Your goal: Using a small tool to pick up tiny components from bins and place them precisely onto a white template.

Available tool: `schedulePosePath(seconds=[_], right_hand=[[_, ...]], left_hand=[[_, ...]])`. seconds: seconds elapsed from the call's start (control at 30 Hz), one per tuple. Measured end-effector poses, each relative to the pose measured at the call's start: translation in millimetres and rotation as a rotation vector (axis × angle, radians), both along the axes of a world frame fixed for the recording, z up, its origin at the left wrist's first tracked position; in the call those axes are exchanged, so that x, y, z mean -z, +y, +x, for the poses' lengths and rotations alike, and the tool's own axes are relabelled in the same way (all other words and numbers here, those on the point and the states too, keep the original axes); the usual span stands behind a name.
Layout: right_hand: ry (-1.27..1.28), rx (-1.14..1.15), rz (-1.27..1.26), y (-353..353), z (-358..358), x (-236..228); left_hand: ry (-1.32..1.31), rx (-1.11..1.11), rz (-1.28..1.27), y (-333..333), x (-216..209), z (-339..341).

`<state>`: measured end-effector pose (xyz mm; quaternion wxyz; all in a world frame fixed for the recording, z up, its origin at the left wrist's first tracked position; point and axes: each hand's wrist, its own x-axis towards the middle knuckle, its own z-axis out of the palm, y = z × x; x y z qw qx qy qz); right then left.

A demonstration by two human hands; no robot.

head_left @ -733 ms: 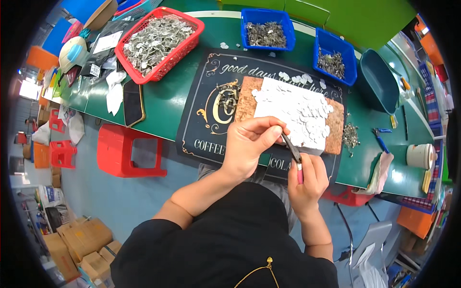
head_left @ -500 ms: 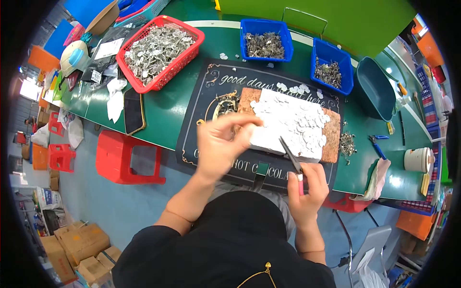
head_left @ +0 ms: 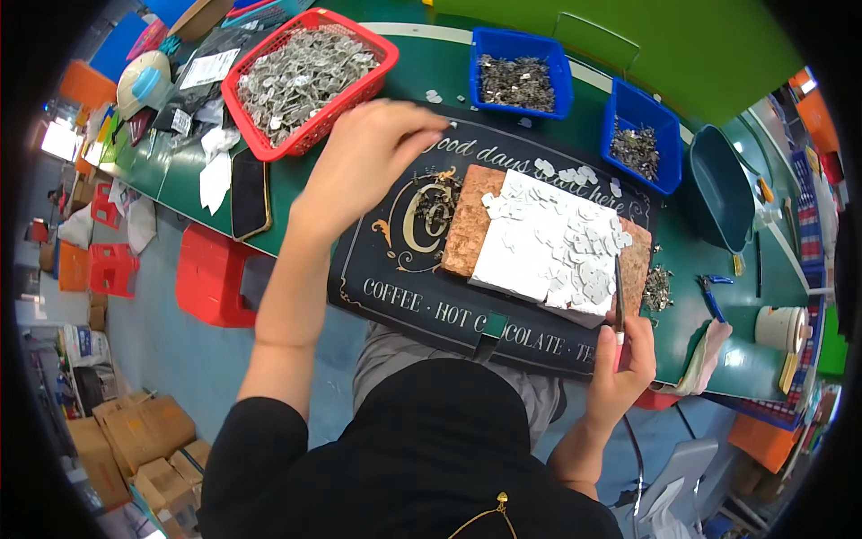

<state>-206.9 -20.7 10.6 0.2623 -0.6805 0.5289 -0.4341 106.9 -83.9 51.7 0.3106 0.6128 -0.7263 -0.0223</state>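
Note:
My left hand (head_left: 375, 148) is stretched over the far left of the black mat (head_left: 395, 316), beside the red basket. Its bent fingers and thumb are slightly apart, close to a tiny white piece on the mat, and I see nothing between them. My right hand (head_left: 623, 359) grips dark tweezers (head_left: 619, 301) with a pink end, which point away from me along the right edge of a white block (head_left: 512, 260). Many thin, flat white pieces (head_left: 588, 238) lie on this block. Underneath is a reddish-brown slab (head_left: 464, 238).
A red basket (head_left: 316, 133) full of small metal parts stands at left, near a phone (head_left: 250, 198). Two blue bins (head_left: 567, 99) (head_left: 675, 175) hold metal parts. Rightward are a dark green tub (head_left: 718, 193), loose parts (head_left: 658, 289), blue-handled pliers (head_left: 714, 296) and a white pot (head_left: 779, 329).
My left hand has swung away from the white block, outward and left toward the red basket. The tweezers in my right hand have shifted right to the block's edge. My view has tilted slightly.

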Motion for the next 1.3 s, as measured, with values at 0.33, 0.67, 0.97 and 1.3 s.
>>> schedulePosePath(seconds=[0.33,0.67,0.97,1.3], right_hand=[[-0.022,-0.045,-0.017,-2,8,-5],[-0.072,-0.003,-0.086,-13,7,1],[-0.076,0.005,0.066,-6,7,2],[-0.156,-0.007,-0.042,-10,-1,5]], left_hand=[[-0.466,0.227,0.277,-176,36,-39],[-0.145,0.362,0.184,-183,31,-24],[0.058,0.228,0.118,-173,26,-14],[0.089,0.363,0.03,-114,4,-39]])
